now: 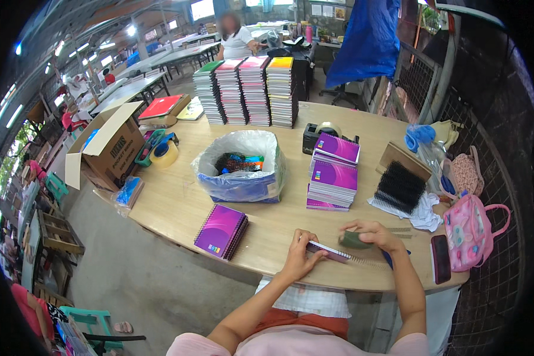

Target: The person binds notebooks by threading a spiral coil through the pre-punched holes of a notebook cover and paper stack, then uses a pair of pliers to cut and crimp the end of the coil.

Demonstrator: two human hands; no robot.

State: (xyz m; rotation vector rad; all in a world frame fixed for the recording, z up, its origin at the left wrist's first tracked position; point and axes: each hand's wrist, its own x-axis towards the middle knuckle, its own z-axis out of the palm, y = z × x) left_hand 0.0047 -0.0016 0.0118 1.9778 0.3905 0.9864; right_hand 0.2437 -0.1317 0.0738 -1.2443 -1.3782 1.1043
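My left hand point(305, 258) grips a small notebook point(332, 253) on edge at the front of the table, fingers closed round its left end. From the notebook's right end a wire spiral point(368, 261) sticks out over the tabletop. My right hand point(375, 235) is closed on a dark green rounded object point(354, 240), just above and behind that spiral; its kind is not clear. Left of my hands sits a short stack of purple notebooks point(221, 231) with dark spirals. Behind my hands rises a taller stack of purple notebooks point(333, 178), their page edges facing me.
A plastic-lined bin point(267, 191) holds scraps mid-table. Dark wire spirals point(400, 187) lie on white cloth, near a pink bag point(470, 228) and phone point(440, 259). Tall notebook stacks point(256, 92), a tape dispenser point(310, 137) and a cardboard box point(113, 148) stand farther back. Beyond sits another person point(236, 44).
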